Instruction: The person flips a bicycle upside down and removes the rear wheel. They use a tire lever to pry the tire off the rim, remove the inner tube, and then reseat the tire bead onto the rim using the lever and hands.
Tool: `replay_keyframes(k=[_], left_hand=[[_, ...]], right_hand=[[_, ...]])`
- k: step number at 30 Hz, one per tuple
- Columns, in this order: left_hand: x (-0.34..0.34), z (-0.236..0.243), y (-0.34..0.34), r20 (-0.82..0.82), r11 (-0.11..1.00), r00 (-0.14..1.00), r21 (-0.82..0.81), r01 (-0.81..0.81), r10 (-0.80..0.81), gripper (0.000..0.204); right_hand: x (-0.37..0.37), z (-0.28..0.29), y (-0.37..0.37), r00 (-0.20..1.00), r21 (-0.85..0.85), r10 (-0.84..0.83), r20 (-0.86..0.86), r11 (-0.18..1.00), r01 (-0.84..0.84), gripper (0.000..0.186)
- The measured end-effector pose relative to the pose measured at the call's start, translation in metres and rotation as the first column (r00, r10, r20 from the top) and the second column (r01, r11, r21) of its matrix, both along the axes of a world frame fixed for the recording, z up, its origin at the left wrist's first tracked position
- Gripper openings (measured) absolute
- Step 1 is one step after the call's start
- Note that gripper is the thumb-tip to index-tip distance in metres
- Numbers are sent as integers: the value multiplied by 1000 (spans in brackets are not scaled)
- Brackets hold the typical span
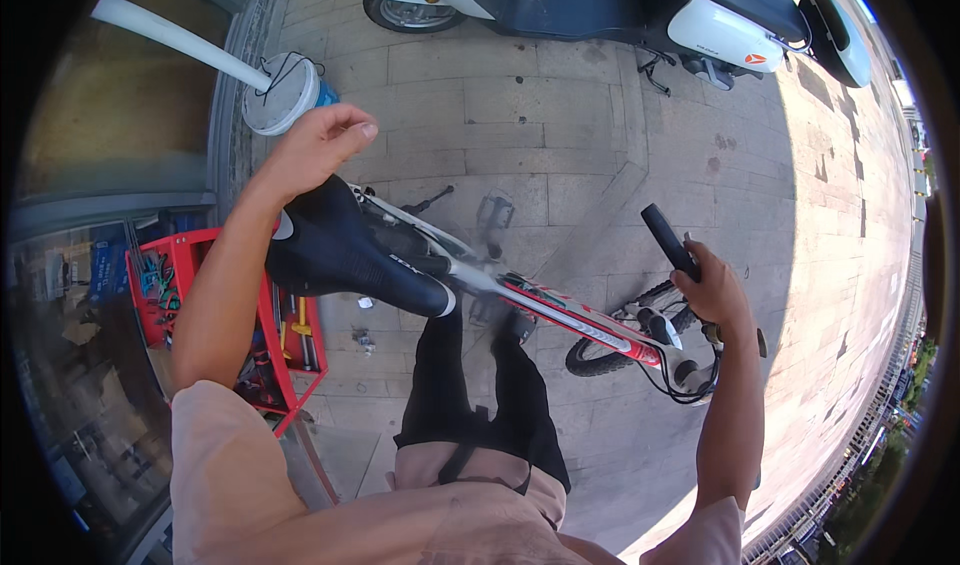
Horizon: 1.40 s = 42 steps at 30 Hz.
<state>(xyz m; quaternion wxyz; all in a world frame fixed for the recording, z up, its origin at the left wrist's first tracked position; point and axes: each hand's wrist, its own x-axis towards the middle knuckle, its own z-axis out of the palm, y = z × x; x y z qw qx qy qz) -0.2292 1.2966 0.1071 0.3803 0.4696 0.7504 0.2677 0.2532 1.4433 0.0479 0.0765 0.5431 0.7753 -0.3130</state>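
A white and red bicycle frame (580,317) stretches across the paving in front of my legs, saddle at the left and handlebar at the right. My right hand (714,287) is closed around the inner end of a black handlebar grip (665,235). Over the rear of the black saddle (345,250) hovers my left hand (322,143), loosely curled, thumb apart from the fingers, with nothing visible in it. Below the bar shows the front wheel (600,357); black cables (690,397) loop around the stem. The crank and pedal (496,211) look blurred.
A red tool chest (307,390) with trays of hand tools stands close at the left, partly behind my left arm. Beyond it is a white bucket (275,105) with a white pipe (180,40). A white and black scooter (570,5) is parked at the far side.
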Motion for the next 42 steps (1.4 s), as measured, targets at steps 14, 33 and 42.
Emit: replay_keyframes(k=[14, 33, 42], left_hand=[[7, -219, 144, 51, 170, 495, -905, 391, -867, 37], [-30, -387, 54, 313, -62, 406, -850, 524, -859, 60], [-27, -373, 40, 270, 12, 566, -896, 444, -779, 65]], right_hand=[[-61, -15, -53, 911, 319, 17, -412, 939, 126, 23], [-33, -15, 7, 966, 53, -110, 234, 994, 100, 64], [-33, -14, 10, 954, 12, -104, 281, 994, 105, 23]])
